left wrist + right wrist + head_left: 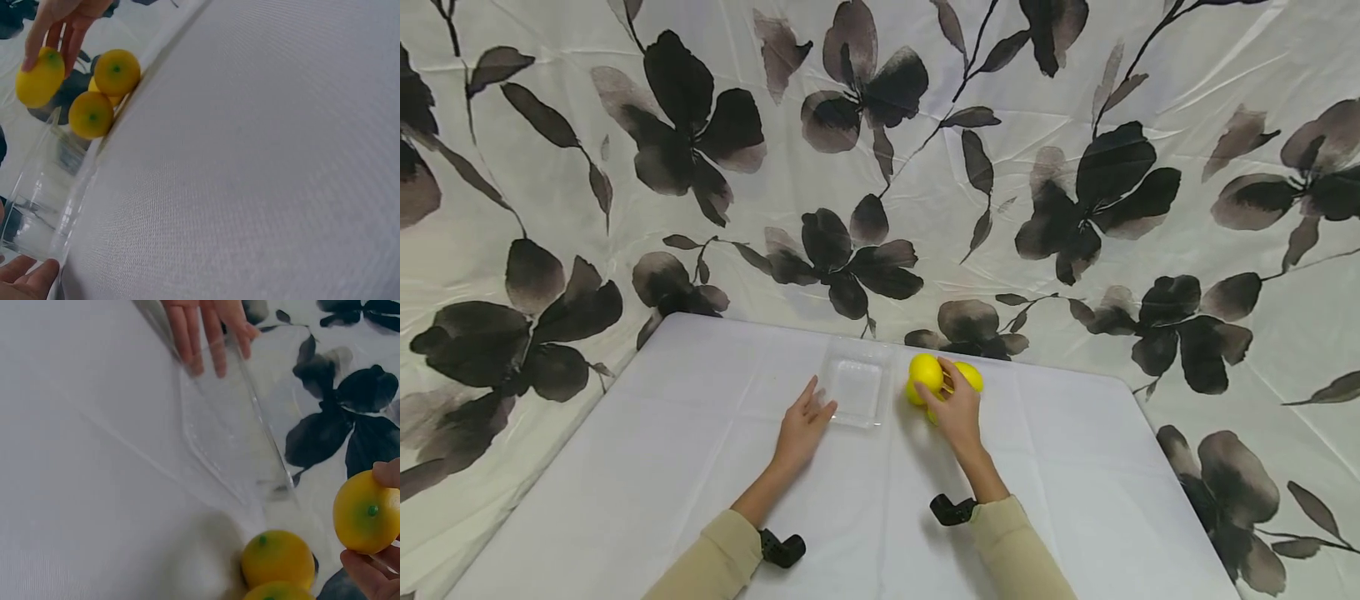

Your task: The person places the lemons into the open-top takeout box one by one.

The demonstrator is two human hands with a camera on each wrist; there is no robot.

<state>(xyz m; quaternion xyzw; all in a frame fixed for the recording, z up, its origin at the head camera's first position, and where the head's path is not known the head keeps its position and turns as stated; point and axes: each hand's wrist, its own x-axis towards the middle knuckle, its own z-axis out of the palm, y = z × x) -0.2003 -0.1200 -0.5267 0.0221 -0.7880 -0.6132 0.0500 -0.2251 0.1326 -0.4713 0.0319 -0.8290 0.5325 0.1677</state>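
A yellow lemon [925,371] with a green tip is pinched between the thumb and fingers of my right hand [958,417]. It is held above the other lemons; in the right wrist view this lemon [364,515] is apart from them. Below sit more lemons [117,73] close together, one mostly hidden behind the others. To their left stands a clear plastic container [857,387], with nothing visible inside. My left hand [801,429] rests at its left side, fingers fairly straight, fingertips touching the rim.
A white cloth covers the table [730,492], whose far edge runs just behind the container and lemons. Behind it hangs a white curtain [970,208] with dark flowers. Black wrist-worn devices [952,509] sit by both sleeves.
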